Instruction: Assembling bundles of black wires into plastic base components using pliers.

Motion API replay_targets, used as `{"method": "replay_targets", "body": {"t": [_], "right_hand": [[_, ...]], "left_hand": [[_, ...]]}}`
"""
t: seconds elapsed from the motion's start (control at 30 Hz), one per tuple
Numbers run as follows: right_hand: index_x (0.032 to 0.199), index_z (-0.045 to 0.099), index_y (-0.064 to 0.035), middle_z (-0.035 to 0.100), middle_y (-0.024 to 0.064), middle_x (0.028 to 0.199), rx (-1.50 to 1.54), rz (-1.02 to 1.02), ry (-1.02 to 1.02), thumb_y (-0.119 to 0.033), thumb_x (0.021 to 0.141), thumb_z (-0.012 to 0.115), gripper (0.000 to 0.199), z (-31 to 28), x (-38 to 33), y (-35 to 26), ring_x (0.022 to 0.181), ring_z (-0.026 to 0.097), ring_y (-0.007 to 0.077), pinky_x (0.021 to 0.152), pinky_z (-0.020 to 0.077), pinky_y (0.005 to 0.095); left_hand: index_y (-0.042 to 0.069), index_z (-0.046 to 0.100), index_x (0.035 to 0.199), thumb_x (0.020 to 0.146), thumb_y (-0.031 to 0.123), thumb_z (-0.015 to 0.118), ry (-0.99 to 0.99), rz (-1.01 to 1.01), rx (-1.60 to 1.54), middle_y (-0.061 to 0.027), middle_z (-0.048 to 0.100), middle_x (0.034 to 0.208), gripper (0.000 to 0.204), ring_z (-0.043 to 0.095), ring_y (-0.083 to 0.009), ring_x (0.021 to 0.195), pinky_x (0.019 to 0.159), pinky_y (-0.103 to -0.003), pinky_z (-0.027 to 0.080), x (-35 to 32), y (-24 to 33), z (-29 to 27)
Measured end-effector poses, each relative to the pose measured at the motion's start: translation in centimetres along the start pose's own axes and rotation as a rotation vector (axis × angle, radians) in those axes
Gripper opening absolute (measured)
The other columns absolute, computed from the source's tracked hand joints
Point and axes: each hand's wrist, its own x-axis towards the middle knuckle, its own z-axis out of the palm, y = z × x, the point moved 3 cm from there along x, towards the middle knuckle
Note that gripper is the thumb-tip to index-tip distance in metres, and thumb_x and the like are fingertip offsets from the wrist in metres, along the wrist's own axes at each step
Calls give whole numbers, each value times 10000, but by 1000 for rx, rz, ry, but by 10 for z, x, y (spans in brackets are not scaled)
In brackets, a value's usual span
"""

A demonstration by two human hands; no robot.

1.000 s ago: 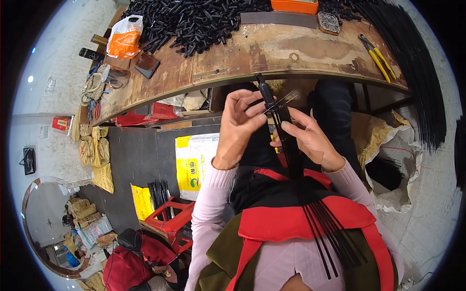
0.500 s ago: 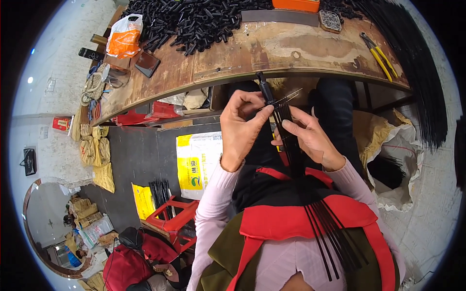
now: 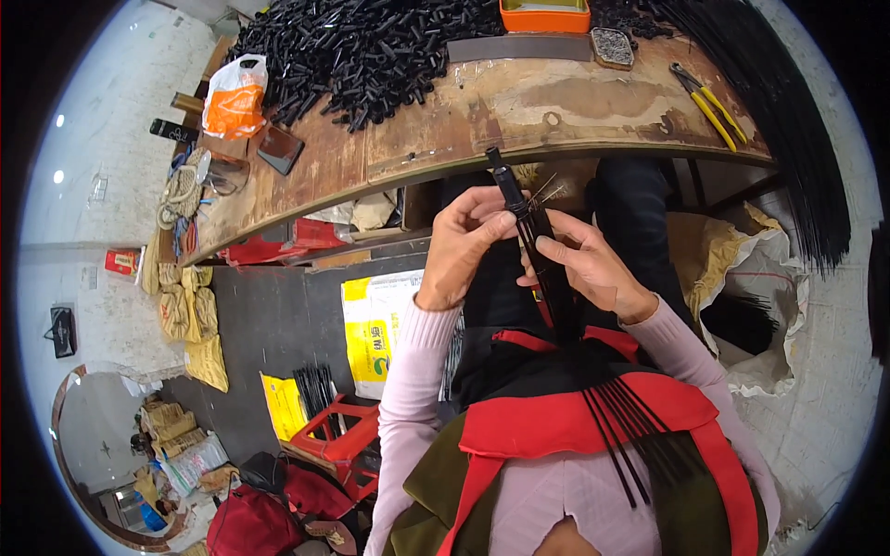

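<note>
Above my lap, my left hand (image 3: 456, 248) grips a black tubular fitting (image 3: 506, 183) between thumb and fingers. The fitting stands tilted, its narrower end toward the table. My right hand (image 3: 595, 267) is closed around a bundle of thin black rods (image 3: 559, 306), just below the fitting. The rods run down across my red-and-black apron (image 3: 519, 426) and fan out there. A few thin wire-like ends (image 3: 551, 191) stick out between the hands. Fingers hide where the rods meet the fitting.
A wooden table (image 3: 408, 153) edges the space ahead, bearing a heap of black tubular parts (image 3: 371, 65), yellow-handled pliers (image 3: 709, 107), a small tin (image 3: 612, 46) and an orange tray (image 3: 545, 18). Long black rods (image 3: 807, 176) hang at the right above an open sack (image 3: 756, 357). A red stool (image 3: 348, 431) stands left.
The view has shifted a little, with the table lower in it. The wire-like ends between my hands now spread differently. Both hands keep their holds.
</note>
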Motion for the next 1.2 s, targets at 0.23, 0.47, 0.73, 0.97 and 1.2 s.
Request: {"method": "replay_targets", "body": {"t": [0.23, 0.47, 0.73, 0.97, 1.2], "right_hand": [[1313, 479, 15, 612, 79, 1043, -283, -263, -21, -78, 1006, 482, 321, 15, 9, -6, 915, 623, 149, 843, 500, 281], [1240, 469, -7, 583, 64, 1096, -379, -335, 46, -58, 979, 517, 271, 18, 5, -5, 1010, 567, 106, 885, 458, 269], [1141, 515, -12, 579, 29, 1071, -284, -290, -16, -23, 944, 544, 200, 8, 22, -8, 1009, 540, 85, 912, 428, 245], [1093, 574, 7, 601, 6, 989, -156, -210, -46, -60, 949, 572, 159, 7, 26, -15, 922, 544, 67, 827, 438, 226], [1062, 594, 4, 609, 0, 936, -149, -175, -30, -87, 945, 593, 148, 6, 27, -18, 874, 542, 56, 772, 427, 213]], "left_hand": [[-37, 591, 1138, 837, -26, 683, 150, 233, 430, -48, 570, 1134, 315, 599, -106, 951, 817, -240, 478, -20, 32, 15], [-27, 533, 1245, 897, 15, 613, 94, 160, 117, -67, 622, 1042, 360, 627, -142, 896, 737, -267, 541, -26, 32, 26], [6, 506, 1279, 946, 9, 545, 162, 43, 58, -53, 620, 1096, 335, 631, -134, 928, 777, -260, 543, -13, 30, 25], [10, 486, 1295, 970, 62, 544, 81, -26, 42, -53, 622, 1090, 335, 626, -135, 937, 798, -272, 533, -6, 33, 17], [12, 461, 1321, 950, 117, 607, 5, 25, 66, -87, 623, 1109, 413, 638, -206, 1006, 838, -336, 541, -5, 38, 21]]}}
